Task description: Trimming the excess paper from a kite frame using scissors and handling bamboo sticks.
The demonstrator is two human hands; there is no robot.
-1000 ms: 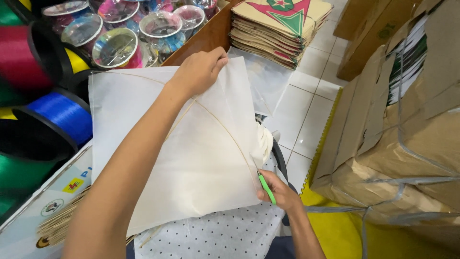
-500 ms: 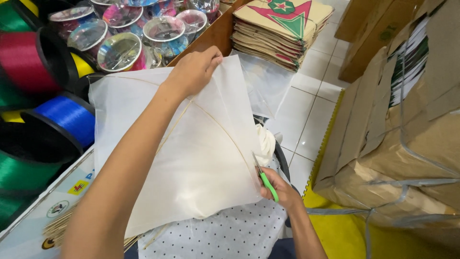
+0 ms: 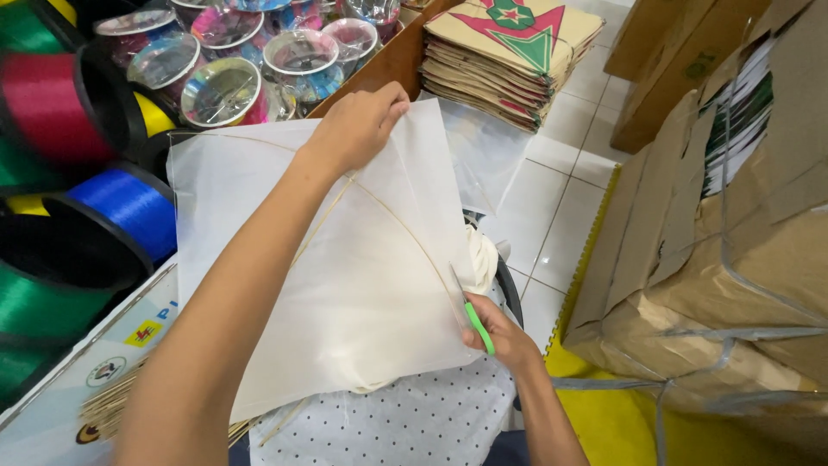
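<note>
The left hand (image 3: 358,125) pinches the top corner of a white paper kite (image 3: 345,259), its fingers closed on the edge of the sheet, and holds it spread over the person's lap. A thin bamboo spine and a curved cross-stick (image 3: 388,211) show through the paper. The right hand (image 3: 500,332) is at the kite's right edge, low down, with its fingers wrapped round the green handle of a pair of scissors (image 3: 473,318); the blades lie against the paper's margin, pointing up along it. Under the kite's lower edge is a white cloth with small dark dots (image 3: 405,418), and a bunch of crumpled white paper (image 3: 485,255) sits just beside the scissors. To the left stand large spools of line in red (image 3: 52,103), blue (image 3: 129,207) and green (image 3: 43,302), and beyond them a cluster of clear plastic reels (image 3: 259,65). Past the left hand, a stack of brown paper kites with red and green shapes (image 3: 509,47) rests on the white tiled floor (image 3: 561,216). Brown paper-wrapped bundles (image 3: 724,259) fill the right side.
</note>
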